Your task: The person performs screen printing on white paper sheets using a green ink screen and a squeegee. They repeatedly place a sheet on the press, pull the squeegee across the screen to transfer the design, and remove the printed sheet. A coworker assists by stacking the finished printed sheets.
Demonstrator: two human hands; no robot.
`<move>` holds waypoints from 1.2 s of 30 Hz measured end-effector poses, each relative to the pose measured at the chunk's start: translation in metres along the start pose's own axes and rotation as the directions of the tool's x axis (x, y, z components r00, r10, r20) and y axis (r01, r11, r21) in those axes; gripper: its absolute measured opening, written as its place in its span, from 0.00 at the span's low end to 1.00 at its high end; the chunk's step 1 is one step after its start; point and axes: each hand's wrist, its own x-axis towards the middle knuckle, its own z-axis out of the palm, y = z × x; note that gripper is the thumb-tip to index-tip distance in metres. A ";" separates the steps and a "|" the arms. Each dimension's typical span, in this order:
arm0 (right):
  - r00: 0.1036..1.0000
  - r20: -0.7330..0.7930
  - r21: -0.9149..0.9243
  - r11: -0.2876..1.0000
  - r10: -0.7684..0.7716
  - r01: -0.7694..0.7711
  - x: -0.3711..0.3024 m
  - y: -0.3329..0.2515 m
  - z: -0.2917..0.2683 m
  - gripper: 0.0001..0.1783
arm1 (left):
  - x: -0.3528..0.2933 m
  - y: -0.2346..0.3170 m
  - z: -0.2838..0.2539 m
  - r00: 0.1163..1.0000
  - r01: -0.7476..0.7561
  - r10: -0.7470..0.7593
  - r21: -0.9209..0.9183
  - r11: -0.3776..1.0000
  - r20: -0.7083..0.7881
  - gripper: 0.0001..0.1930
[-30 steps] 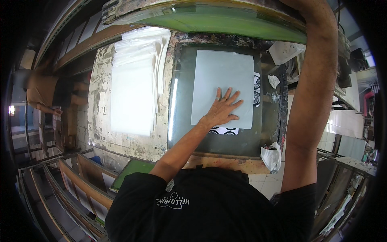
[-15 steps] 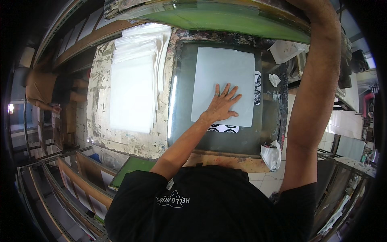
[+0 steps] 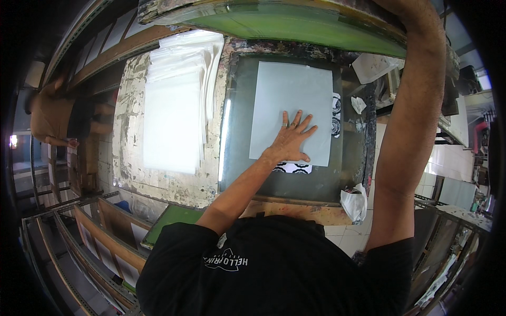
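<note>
My left hand (image 3: 292,142) lies flat on a pale grey-white sheet (image 3: 284,92), fingers spread and pressing nothing else. The sheet rests on a dark glassy printing bed (image 3: 240,174). Black-and-white patterned pieces (image 3: 336,126) stick out from under its right and lower edges. Above the bed, a green printing screen (image 3: 316,31) in a worn frame is raised. My right arm stretches up along the right, and my right hand (image 3: 414,8) is at the screen frame's far right corner. Its fingers are cut off by the picture's upper edge.
Left of the bed, a stack of translucent white sheets (image 3: 171,121) lies on a paint-spotted board (image 3: 129,131). Crumpled white paper (image 3: 354,205) sits at the bed's near right corner. Wooden frames (image 3: 108,237) stand racked at lower left. Another person (image 3: 52,118) stands at far left by shelves.
My left hand has slid very slightly right and toward me on the sheet, still flat. The other person has raised an arm toward the shelf. My right arm has hardly moved.
</note>
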 end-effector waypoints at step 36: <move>0.985 0.171 0.072 0.996 0.039 -0.052 -0.271 -0.026 0.152 0.26 | -0.221 -0.001 -0.002 0.492 -0.224 -0.703 -0.855 0.468 -0.513 0.67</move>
